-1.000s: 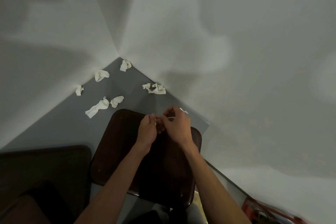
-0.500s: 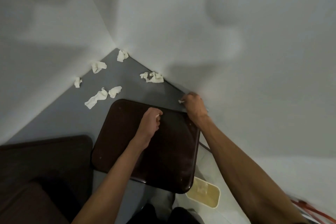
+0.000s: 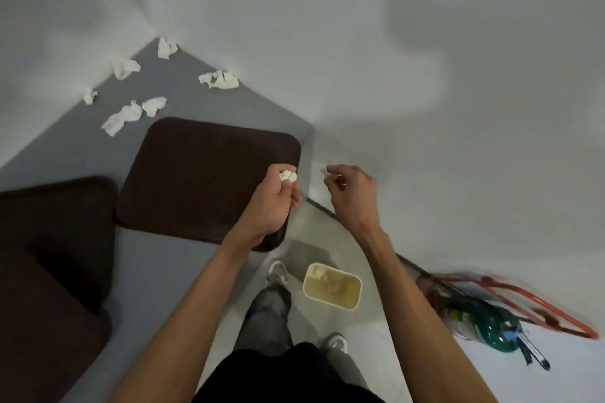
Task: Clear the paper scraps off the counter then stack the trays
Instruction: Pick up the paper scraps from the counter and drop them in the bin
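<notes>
Where the grey counter point(image 3: 209, 98) runs into the wall corner, the head view lists the following.

Left hand point(image 3: 273, 203): curled into a fist around a crumpled paper wad point(image 3: 288, 176), which pokes out white between thumb and fingers; held above the near right corner of the brown tray point(image 3: 196, 173).

Right hand point(image 3: 352, 193): raised past the counter's right end, near the wall; thumb and forefinger pinched narrow on a small white paper bit point(image 3: 331, 175), the other fingers loosely bent.

Loose scraps on the counter, beyond the tray's far edge: one in the corner point(image 3: 167, 47); one against the left wall point(image 3: 125, 67); a small one further along that wall point(image 3: 89, 96); a long twisted one point(image 3: 121, 118) touching a shorter one point(image 3: 154, 105); a cluster by the right wall point(image 3: 219, 79).

Second tray point(image 3: 55, 226): dark, at left, just beside the first, partly cut off by the picture's edge.

Floor: a beige bin point(image 3: 332, 285) with pale paper inside, below the hands, beside the person's shoe point(image 3: 277, 271).
</notes>
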Action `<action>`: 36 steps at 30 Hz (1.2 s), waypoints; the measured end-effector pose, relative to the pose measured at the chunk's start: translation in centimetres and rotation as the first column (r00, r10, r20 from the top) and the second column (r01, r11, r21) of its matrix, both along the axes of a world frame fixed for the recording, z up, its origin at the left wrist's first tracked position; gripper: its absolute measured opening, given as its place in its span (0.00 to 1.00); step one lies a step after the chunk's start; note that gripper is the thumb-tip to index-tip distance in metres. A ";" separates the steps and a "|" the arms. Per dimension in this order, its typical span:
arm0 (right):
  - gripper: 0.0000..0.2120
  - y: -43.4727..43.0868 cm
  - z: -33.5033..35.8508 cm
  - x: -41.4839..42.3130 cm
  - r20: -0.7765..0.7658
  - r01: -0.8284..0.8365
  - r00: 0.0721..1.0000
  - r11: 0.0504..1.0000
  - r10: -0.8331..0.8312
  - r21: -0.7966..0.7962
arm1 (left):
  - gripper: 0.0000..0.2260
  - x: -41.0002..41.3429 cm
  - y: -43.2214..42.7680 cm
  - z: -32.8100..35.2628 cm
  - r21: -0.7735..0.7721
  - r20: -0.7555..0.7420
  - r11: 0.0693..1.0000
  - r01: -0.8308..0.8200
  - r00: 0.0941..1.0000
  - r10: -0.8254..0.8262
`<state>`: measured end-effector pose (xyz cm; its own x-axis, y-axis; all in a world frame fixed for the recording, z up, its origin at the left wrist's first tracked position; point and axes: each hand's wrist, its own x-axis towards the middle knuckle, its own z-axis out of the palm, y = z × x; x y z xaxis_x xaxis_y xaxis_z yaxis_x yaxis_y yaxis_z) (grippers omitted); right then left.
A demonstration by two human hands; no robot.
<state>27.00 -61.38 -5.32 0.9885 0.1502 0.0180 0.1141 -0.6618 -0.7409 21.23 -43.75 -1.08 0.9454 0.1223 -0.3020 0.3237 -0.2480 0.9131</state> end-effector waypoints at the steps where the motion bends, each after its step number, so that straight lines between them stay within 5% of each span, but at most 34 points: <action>1: 0.10 -1.5 -0.5 -1.6 -0.015 -0.003 1.000 1.000 0.003 -0.007 | 0.11 -1.4 -1.5 -0.4 -0.003 0.040 1.000 0.002 0.999 -0.002; 5: 0.09 -7.6 -3.9 -7.6 -0.095 0.022 0.995 0.999 -0.024 -0.027 | 0.11 -7.0 -7.6 -4.1 -0.018 0.076 0.999 0.039 0.996 -0.038; 8: 0.10 -11.6 -7.2 -11.8 -0.170 0.091 0.981 0.995 -0.096 -0.035 | 0.11 -10.5 -11.5 -8.3 -0.006 -0.040 0.996 0.092 0.995 -0.093; 17: 0.07 -17.0 -22.9 -19.8 -0.395 0.274 0.877 0.960 -0.273 -0.056 | 0.12 -15.6 -14.9 -24.2 0.292 -0.232 0.940 0.175 0.967 -0.108; 30: 0.10 -16.4 -53.1 -20.1 -0.511 0.104 0.836 0.973 -0.199 -0.208 | 0.09 -14.5 -16.7 -54.9 0.513 -0.413 0.757 0.405 0.890 -0.196; 36: 0.17 -15.8 -60.9 -18.5 -0.569 -0.022 0.811 0.965 -0.135 -0.261 | 0.13 -14.4 -17.0 -64.8 0.513 -0.505 0.682 0.521 0.826 -0.251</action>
